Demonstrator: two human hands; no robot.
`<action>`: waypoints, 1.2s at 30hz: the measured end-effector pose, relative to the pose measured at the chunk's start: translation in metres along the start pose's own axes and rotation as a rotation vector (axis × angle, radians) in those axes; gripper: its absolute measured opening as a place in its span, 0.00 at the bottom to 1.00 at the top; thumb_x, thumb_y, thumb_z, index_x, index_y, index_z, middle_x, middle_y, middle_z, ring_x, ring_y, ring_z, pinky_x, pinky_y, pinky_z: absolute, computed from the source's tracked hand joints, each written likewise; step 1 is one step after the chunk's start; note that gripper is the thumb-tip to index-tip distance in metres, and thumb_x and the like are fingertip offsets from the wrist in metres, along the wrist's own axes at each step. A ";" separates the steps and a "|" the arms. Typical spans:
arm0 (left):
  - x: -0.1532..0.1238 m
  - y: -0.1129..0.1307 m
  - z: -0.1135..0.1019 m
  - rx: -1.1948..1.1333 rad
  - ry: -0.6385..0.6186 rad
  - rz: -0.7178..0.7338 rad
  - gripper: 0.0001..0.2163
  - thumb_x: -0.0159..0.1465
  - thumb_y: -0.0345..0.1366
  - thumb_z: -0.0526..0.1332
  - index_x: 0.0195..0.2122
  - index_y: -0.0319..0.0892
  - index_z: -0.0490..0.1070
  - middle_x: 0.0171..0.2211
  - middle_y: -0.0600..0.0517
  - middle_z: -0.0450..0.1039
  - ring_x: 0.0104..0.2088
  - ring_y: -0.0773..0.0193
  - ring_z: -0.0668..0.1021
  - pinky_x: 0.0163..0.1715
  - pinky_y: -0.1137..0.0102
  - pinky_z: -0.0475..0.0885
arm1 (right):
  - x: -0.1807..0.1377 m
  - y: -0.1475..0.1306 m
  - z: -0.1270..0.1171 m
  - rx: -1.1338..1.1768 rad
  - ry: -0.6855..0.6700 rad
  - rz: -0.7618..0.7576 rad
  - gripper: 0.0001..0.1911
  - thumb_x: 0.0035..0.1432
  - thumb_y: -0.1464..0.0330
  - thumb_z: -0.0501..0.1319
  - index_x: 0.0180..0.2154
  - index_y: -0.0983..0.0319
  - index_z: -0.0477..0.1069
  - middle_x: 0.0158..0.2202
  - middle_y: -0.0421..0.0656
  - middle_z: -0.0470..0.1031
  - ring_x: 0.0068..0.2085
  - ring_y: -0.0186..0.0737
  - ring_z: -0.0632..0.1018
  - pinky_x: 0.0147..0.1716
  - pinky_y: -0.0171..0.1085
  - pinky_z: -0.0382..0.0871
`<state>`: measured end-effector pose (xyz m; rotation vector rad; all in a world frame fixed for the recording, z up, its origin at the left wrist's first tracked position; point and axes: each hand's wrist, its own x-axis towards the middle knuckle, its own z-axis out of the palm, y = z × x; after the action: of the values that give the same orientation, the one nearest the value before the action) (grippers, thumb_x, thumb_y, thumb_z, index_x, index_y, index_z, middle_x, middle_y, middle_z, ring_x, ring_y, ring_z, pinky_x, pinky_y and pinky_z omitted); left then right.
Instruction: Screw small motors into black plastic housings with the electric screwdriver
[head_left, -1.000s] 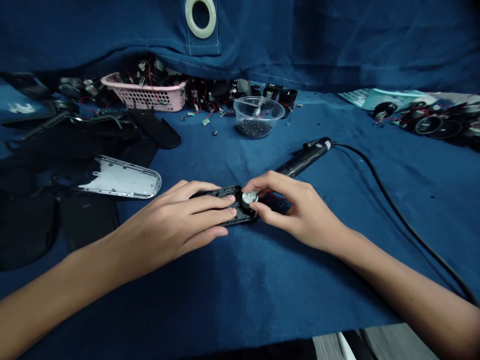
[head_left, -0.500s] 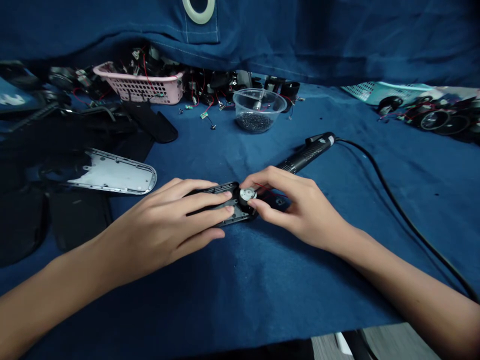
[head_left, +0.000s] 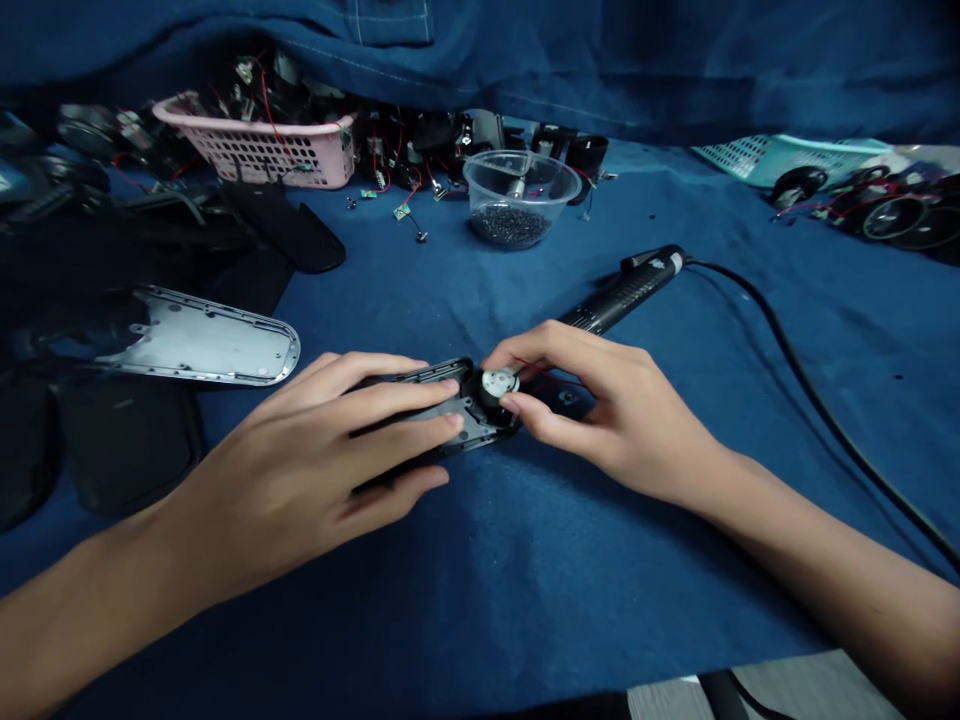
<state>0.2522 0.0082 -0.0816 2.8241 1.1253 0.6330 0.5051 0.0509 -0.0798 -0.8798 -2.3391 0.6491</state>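
A black plastic housing half lies under my left hand, open side up. My left fingers stretch over it while the thumb presses its near side, gripping it against the cloth. Between thumb and index finger of my right hand is a small round motor with a whitish top and a black side. A red wire runs from it beneath my right hand. The motor sits at the right end of the housing; whether it is seated there is hidden by my fingers. Just behind my right hand lies a black electric screwdriver.
A clear bowl of small dark screws stands at the back, near a pink basket of wired parts. A teal basket is back right. Grey and black shells lie left. The screwdriver's cable curves right.
The camera view has shifted a little, so the background sits higher. Both hands keep their holds on the housing and the motor, with the motor tilted only slightly differently.
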 end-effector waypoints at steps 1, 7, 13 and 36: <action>0.000 0.000 0.001 0.002 -0.010 -0.005 0.13 0.66 0.40 0.59 0.52 0.52 0.72 0.55 0.57 0.72 0.56 0.57 0.70 0.53 0.61 0.70 | 0.000 0.000 0.000 0.000 0.000 0.002 0.09 0.62 0.68 0.59 0.46 0.59 0.70 0.44 0.43 0.76 0.43 0.38 0.76 0.44 0.36 0.70; 0.000 -0.001 0.002 0.003 -0.013 0.003 0.13 0.67 0.41 0.58 0.52 0.52 0.71 0.55 0.57 0.72 0.56 0.57 0.70 0.54 0.62 0.69 | 0.000 0.000 0.000 0.001 -0.006 0.012 0.10 0.61 0.68 0.60 0.46 0.60 0.70 0.44 0.42 0.76 0.43 0.38 0.77 0.44 0.36 0.70; 0.001 -0.001 0.004 -0.036 -0.006 -0.009 0.14 0.67 0.41 0.58 0.53 0.53 0.70 0.56 0.58 0.71 0.57 0.58 0.70 0.55 0.62 0.69 | 0.000 0.000 0.000 0.005 -0.005 0.014 0.10 0.62 0.67 0.59 0.46 0.60 0.70 0.45 0.43 0.76 0.43 0.39 0.77 0.44 0.37 0.71; 0.004 0.002 -0.002 0.008 -0.064 0.033 0.14 0.70 0.41 0.54 0.54 0.50 0.70 0.55 0.55 0.72 0.57 0.55 0.69 0.54 0.58 0.68 | 0.001 0.006 -0.003 -0.020 -0.108 -0.037 0.29 0.59 0.58 0.64 0.59 0.58 0.65 0.52 0.45 0.73 0.49 0.43 0.75 0.48 0.41 0.70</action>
<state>0.2555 0.0087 -0.0776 2.8529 1.0758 0.5379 0.5092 0.0565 -0.0806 -0.8273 -2.4562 0.6745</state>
